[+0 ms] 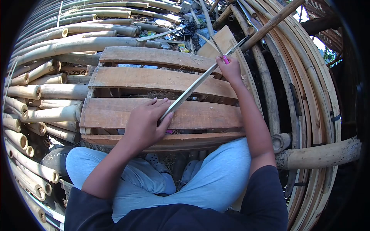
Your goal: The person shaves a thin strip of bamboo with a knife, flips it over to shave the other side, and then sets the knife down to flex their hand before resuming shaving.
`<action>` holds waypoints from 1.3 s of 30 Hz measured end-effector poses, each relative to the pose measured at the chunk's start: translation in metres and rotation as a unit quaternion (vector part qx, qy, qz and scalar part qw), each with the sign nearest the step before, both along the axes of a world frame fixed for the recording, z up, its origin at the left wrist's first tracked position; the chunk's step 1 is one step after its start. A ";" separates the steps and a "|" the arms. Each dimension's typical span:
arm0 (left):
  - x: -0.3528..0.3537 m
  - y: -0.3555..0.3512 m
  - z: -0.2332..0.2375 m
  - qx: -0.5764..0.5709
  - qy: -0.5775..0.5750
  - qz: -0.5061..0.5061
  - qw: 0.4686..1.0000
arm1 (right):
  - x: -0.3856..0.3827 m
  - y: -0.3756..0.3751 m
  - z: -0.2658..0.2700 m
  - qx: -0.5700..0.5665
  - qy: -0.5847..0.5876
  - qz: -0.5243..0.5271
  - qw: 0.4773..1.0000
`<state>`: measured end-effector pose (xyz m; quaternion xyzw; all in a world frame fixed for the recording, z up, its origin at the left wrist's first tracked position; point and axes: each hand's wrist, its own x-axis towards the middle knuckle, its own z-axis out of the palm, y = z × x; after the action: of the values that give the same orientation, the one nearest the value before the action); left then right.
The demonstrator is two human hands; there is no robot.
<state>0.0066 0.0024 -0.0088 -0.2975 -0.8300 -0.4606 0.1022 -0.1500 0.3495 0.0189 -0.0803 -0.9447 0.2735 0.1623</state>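
A long, pale bamboo strip [194,85] slants across the slatted wooden bench [162,80] from near me to the far right. Its near end sits between the thumb and fingers of my left hand [145,120], which rests on the closest wide plank. My right hand [230,70] is closed in a pinch at the strip's farther part. From that grip shows a bright pink piece [226,59] and a thin, blade-like length [217,47] pointing up and away; I cannot tell what kind of tool it is.
Stacked bamboo poles [58,91] fill the left side and back. Long wooden boards [308,96] run down the right, with a thick bamboo pole [320,156] jutting across them. Litter [189,29] lies behind the bench. My crossed legs [216,169] are right against its front.
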 end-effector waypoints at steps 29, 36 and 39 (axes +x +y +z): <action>0.000 0.000 0.002 0.012 0.009 0.001 1.000 | 0.029 -0.020 0.034 -0.402 -0.130 0.046 0.905; -0.003 -0.002 0.001 0.120 0.072 0.025 0.990 | 0.022 -0.004 0.008 -0.407 -0.095 0.045 0.907; -0.002 -0.002 0.005 0.159 0.082 0.047 0.983 | 0.024 -0.009 0.005 -0.388 -0.073 0.054 0.917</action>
<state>0.0042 0.0004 -0.0038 -0.2747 -0.7483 -0.5551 0.2374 -0.1261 0.3410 0.0239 -0.1055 -0.7764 0.6204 0.0343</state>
